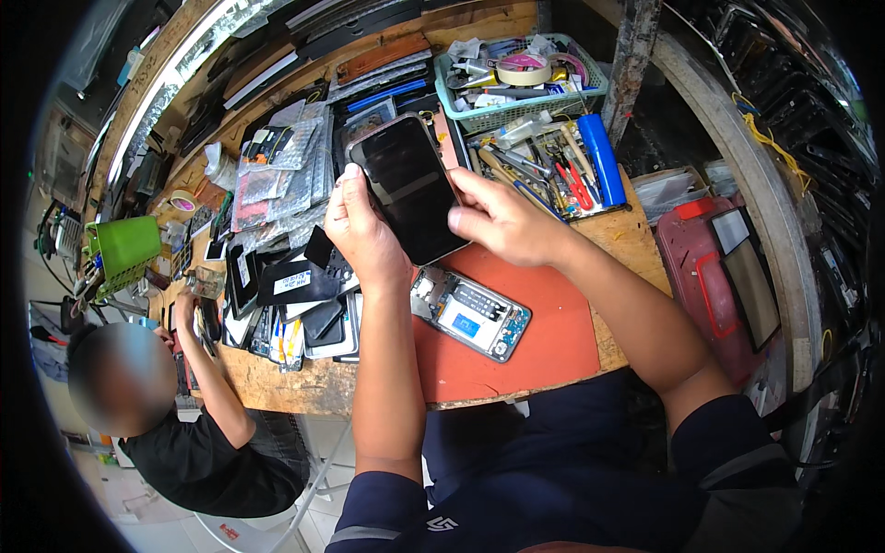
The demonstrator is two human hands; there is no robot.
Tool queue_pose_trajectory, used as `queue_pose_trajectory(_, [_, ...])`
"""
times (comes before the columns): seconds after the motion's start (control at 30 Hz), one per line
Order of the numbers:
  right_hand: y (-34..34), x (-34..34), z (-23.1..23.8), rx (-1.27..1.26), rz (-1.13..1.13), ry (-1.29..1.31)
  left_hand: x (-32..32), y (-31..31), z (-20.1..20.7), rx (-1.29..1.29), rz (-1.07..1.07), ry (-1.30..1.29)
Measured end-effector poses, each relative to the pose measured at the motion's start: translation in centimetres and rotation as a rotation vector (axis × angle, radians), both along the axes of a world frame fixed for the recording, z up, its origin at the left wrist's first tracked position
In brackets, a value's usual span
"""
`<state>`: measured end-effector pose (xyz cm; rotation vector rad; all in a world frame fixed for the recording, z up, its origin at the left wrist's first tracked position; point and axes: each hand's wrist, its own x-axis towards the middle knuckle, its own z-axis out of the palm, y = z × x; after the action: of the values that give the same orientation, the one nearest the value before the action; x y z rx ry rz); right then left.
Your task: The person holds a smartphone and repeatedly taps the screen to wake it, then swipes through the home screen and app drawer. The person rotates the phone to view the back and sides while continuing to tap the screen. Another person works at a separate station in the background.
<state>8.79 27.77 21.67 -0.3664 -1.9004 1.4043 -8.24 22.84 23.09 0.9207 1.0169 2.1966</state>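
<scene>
Upright and slightly tilted, a phone [419, 198] with a black glass front is held up over the orange-red work mat [553, 323]. My left hand [367, 230] grips its left edge, thumb up at the side; the fingers behind it are hidden. At the opposite edge, my right hand [498, 217] pinches with thumb and index finger. Below lies an opened phone [475, 315], its circuit board and inner parts showing, flat on the mat and touched by neither hand.
Left of the mat are piled loose screens and phone parts [300, 281] and bubble-wrapped packets [281, 175]. Behind stand a tool tray [544, 166] with a blue cylinder [601, 161] and a green basket [525, 106] of supplies. A co-worker [217, 461] sits at the left.
</scene>
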Motion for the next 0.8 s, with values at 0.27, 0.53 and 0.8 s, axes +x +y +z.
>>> queue_pose_trajectory(0.27, [0.8,0.7,-0.3,-0.266,0.092,0.094,0.8,0.1,-0.4,0.000,-0.088,-0.032])
queue_pose_trajectory(0.53, [-1.2,-1.4,-0.8,-0.516,0.047,0.381,1.7,0.5,-1.2,-0.076,-0.082,-0.024])
queue_pose_trajectory(0.8, [-1.2,-1.3,-1.6,-0.721,-0.106,0.402,-0.3,-0.4,0.9,-0.130,0.437,0.336])
